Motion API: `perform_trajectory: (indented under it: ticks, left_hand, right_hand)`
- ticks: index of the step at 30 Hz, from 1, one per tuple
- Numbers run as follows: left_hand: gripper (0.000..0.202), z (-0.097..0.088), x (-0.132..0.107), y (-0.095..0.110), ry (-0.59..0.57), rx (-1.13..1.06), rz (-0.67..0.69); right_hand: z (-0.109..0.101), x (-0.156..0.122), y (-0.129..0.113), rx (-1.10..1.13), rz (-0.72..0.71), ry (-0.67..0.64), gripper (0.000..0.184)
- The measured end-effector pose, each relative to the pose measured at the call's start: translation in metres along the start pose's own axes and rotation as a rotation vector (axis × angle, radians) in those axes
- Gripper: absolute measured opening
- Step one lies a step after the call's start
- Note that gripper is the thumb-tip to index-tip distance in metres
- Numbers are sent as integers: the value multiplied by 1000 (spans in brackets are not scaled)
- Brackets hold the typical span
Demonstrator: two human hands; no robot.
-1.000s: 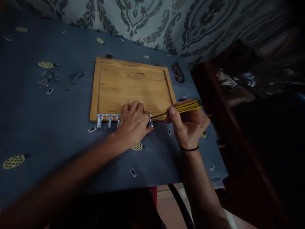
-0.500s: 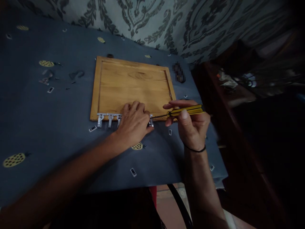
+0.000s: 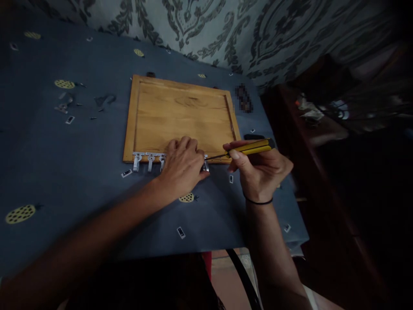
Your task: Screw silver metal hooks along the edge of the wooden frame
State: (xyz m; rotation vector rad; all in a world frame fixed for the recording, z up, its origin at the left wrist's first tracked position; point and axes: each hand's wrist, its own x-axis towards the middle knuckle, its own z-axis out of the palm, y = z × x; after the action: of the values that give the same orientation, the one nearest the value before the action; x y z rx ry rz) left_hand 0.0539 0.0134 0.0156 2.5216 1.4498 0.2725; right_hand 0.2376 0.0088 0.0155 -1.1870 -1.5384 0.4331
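A wooden framed board (image 3: 183, 116) lies flat on the blue cloth, with a silver hook rail (image 3: 151, 157) along its near edge. My left hand (image 3: 183, 165) is over the right part of this rail, fingers curled onto the board and thumb at the near side; it covers some hooks. In my right hand (image 3: 261, 174) is a screwdriver with a yellow and black handle (image 3: 253, 147), held nearly level. Its shaft points left, and the tip meets the rail's right end beside my left fingers. Whether a screw sits under the tip, I cannot tell.
On the left of the cloth (image 3: 97, 185) lie loose metal hooks (image 3: 65, 102), a dark hook-like piece (image 3: 105, 100) and several small screws. A blurred-out dark object (image 3: 244, 98) and a black item (image 3: 254, 137) lie right of the board. Patterned fabric (image 3: 200, 26) hangs behind.
My right hand has shifted its grip around the screwdriver handle, its thumb now further forward and the wrist turned. My left hand and the board stay put.
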Motion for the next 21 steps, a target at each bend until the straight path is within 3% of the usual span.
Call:
perform_trajectory:
  ticks: [3, 6, 14, 18, 21]
  left_hand:
    - [35, 3, -1, 0, 33, -2, 1]
    - [33, 5, -1, 0, 57, -1, 7]
    - [35, 2, 0, 0, 27, -18, 2]
    - [31, 3, 0, 0, 40, -16, 3]
    - [31, 3, -1, 0, 30, -16, -2]
  right_hand:
    - [8, -5, 4, -122, -47, 95, 27]
    - [12, -5, 5, -92, -47, 113, 27]
    - [4, 1, 0, 161, 28, -13, 34]
    - [4, 0, -1, 217, -43, 187, 30]
    - [5, 0, 1, 233, -52, 206, 28]
